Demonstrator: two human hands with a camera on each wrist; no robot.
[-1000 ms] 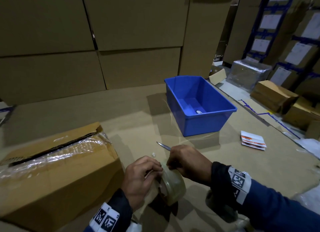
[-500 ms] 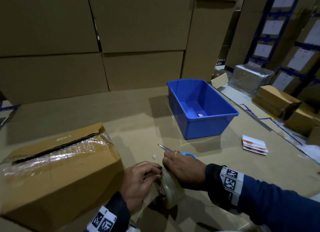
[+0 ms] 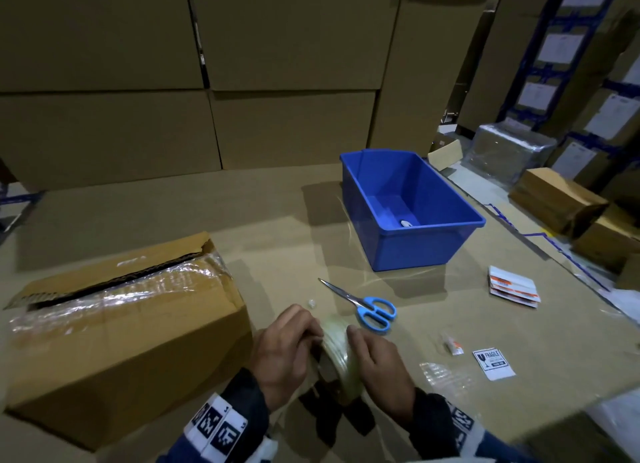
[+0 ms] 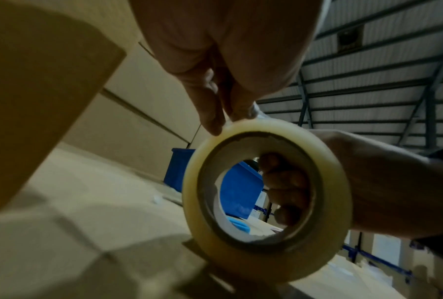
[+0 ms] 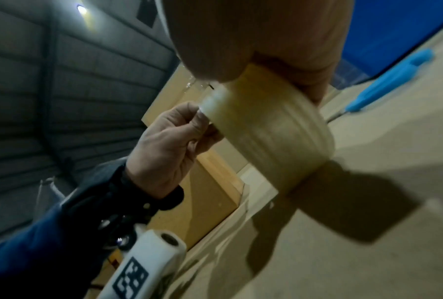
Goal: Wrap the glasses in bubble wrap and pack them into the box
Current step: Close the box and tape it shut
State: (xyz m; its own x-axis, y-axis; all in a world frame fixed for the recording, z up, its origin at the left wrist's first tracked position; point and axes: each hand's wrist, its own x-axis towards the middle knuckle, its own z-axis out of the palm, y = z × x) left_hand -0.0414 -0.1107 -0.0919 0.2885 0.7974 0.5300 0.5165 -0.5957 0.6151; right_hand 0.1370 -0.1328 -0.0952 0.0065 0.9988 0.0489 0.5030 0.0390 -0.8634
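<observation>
A: Head view, left to right. What's at lower left?
B: Cardboard box (image 3: 114, 327), top flaps closed with a dark gap along the seam, clear film over its top and front. Sits on the cardboard-covered table (image 3: 519, 358).
A: Glasses? Bubble wrap?
B: Can't see glasses in any view. The film on the box is too glossy to tell whether it's bubble wrap.
A: Hands?
B: Bottom centre, just right of the box. Left hand (image 3: 282, 353) has fingertips curled onto the upper rim of a clear tape roll (image 3: 337, 355), pinching at its outer edge. Right hand (image 3: 381, 362) grips the roll; the left wrist view shows its fingers (image 4: 284, 182) hooked through the core, so it is holding the roll. Roll stands on edge above the table.
A: Further right?
B: Blue-handled scissors (image 3: 367, 306) flat on the table, just above the hands, blades pointing upper left. Blue plastic bin (image 3: 408, 213) at centre, with a small white item inside. Fragile sticker (image 3: 493, 364) at lower right, stack of labels (image 3: 512, 286) above it.
</observation>
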